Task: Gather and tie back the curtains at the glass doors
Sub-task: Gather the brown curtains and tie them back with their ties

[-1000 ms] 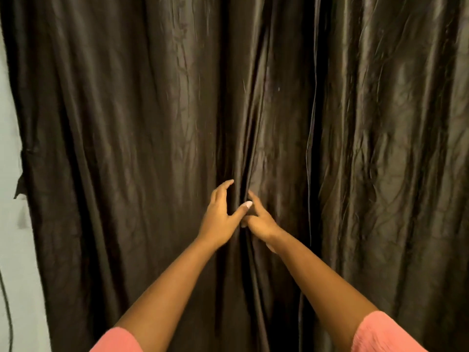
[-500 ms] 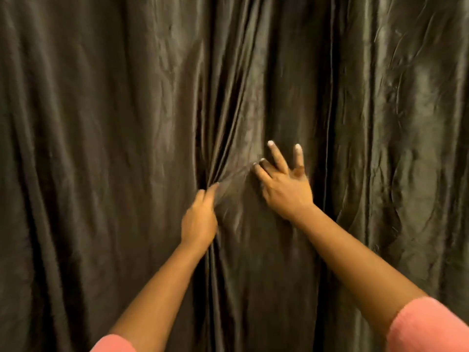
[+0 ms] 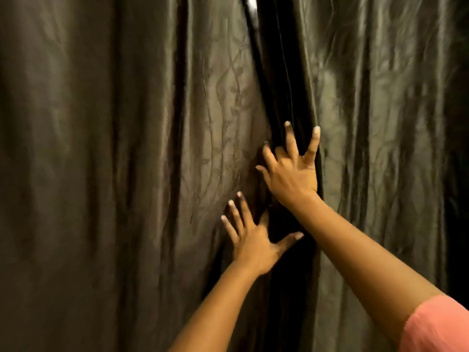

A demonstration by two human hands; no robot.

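Two dark, shiny brown curtains fill the head view. The left curtain [image 3: 127, 148] hangs in long folds and its inner edge runs down the middle. The right curtain [image 3: 380, 123] hangs beside it, with a narrow dark gap [image 3: 269, 72] between them. My right hand [image 3: 291, 171] is spread with fingers straight, reaching into the gap at the curtain edges. My left hand [image 3: 253, 240] is lower, fingers splayed, pressing against the left curtain's inner edge. Neither hand grips any fabric.
A small bright spot [image 3: 251, 3] shows through the gap at the top. The curtains cover the whole view; the glass doors behind are hidden.
The view has moved closer and to the right. My left hand let go of the fold it pinched and spread open. My right hand moved right into the gap, which has widened.
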